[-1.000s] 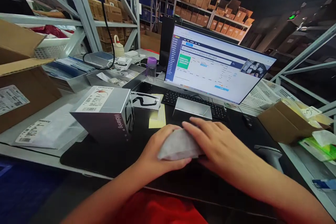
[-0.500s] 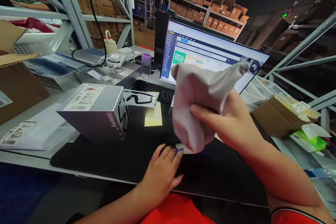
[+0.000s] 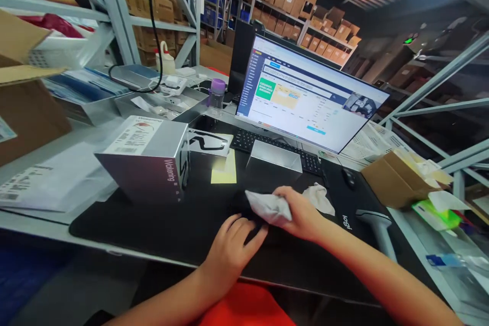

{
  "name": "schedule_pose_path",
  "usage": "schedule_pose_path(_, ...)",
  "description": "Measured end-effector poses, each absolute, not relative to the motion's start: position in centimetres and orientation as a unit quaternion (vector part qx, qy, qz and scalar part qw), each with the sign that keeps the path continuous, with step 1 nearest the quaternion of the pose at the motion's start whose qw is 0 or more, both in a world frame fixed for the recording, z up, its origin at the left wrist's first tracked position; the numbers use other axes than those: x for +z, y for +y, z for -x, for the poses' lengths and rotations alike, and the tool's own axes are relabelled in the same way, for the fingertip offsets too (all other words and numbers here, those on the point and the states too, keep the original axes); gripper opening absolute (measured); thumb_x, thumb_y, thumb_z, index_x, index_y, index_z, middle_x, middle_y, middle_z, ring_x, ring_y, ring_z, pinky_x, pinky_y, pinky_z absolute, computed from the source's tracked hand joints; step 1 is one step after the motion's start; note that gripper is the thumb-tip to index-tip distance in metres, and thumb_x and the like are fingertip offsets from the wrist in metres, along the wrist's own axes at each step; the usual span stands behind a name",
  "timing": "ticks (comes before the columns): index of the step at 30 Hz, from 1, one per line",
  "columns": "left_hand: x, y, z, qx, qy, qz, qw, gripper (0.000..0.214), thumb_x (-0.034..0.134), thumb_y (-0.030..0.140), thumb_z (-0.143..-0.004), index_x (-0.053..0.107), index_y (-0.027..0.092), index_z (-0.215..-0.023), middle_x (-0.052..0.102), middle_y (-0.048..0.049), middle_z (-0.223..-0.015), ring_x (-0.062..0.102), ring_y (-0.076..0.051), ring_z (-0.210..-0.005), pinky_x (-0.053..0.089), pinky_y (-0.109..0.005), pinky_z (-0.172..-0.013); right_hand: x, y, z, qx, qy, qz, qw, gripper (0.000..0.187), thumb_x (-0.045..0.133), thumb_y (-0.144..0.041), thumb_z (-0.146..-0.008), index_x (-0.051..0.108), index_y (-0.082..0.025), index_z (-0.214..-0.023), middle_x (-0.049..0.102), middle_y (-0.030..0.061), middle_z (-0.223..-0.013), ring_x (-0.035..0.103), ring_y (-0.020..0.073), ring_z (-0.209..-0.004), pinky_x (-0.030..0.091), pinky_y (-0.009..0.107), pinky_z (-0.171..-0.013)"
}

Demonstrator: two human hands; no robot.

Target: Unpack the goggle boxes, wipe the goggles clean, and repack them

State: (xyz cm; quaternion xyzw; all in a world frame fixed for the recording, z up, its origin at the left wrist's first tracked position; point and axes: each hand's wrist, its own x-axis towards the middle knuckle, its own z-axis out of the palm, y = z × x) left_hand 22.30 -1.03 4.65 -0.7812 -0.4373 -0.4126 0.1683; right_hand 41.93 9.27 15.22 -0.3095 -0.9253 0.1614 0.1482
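Note:
My right hand [image 3: 300, 214] pinches a pale grey cloth [image 3: 268, 207], low over the black desk mat [image 3: 153, 229]. Just left of it, my left hand [image 3: 235, 244] has its fingers bent over a dark shape, blurred against the mat; what this is I cannot make out. The cloth's near end comes close to the left fingertips; whether they touch is unclear. A crumpled white cloth [image 3: 319, 198] lies behind my right wrist. Left of the hands stands a silver-grey box [image 3: 153, 158] marked "Wokening". A flat silvery box [image 3: 275, 155] lies in front of the keyboard [image 3: 313, 163].
Behind the keyboard stands a lit monitor [image 3: 305, 97]. A scanner [image 3: 378, 226] and a mouse [image 3: 348, 177] lie at the right. A yellow paper [image 3: 224, 169] sits by the box. Open cartons [image 3: 401, 178] and a purple-capped bottle [image 3: 217, 94] stand around the desk.
My right hand has brought the cloth down from in front of the monitor to beside my left hand. The flat silvery box and the white cloth have come into sight.

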Motion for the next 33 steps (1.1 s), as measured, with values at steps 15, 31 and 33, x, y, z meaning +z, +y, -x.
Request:
schedule_pose_path(15,4.2,-1.3,-22.1,-0.429,-0.495,0.739,0.159,0.037,0.062,0.029,-0.094,0.056,0.008,-0.124,0.059,-0.0149,-0.107,0.059,-0.028,-0.103,0.058,-0.044,-0.087,16.1,9.6,-36.7,0.201,-0.935,0.282,-0.081,0.057,0.076,-0.011,-0.079,0.055,-0.012,-0.133,0.063,0.0150,-0.128,0.062,0.0260,-0.118,0.050,0.034,-0.099)
schedule_pose_path(31,4.9,-1.2,-20.6,-0.404,-0.494,0.737,0.221,0.031,0.065,0.035,-0.092,0.065,0.009,-0.109,0.064,-0.0145,-0.107,0.059,-0.030,-0.101,0.044,-0.044,-0.095,11.9,3.5,-44.6,0.210,-0.882,0.399,0.135,0.036,0.079,-0.013,-0.079,0.064,-0.018,-0.111,0.060,0.0113,-0.122,0.062,0.0252,-0.110,0.055,0.040,-0.094)
schedule_pose_path(33,5.1,-1.4,-20.6,-0.385,-0.495,0.752,0.204,0.031,0.061,0.036,-0.095,0.064,0.008,-0.107,0.065,-0.0146,-0.104,0.058,-0.029,-0.101,0.043,-0.045,-0.096,11.7,3.6,-44.4,0.186,-0.893,0.386,0.135,0.034,0.079,-0.014,-0.079,0.064,-0.018,-0.110,0.061,0.0118,-0.124,0.062,0.0267,-0.111,0.055,0.042,-0.094)
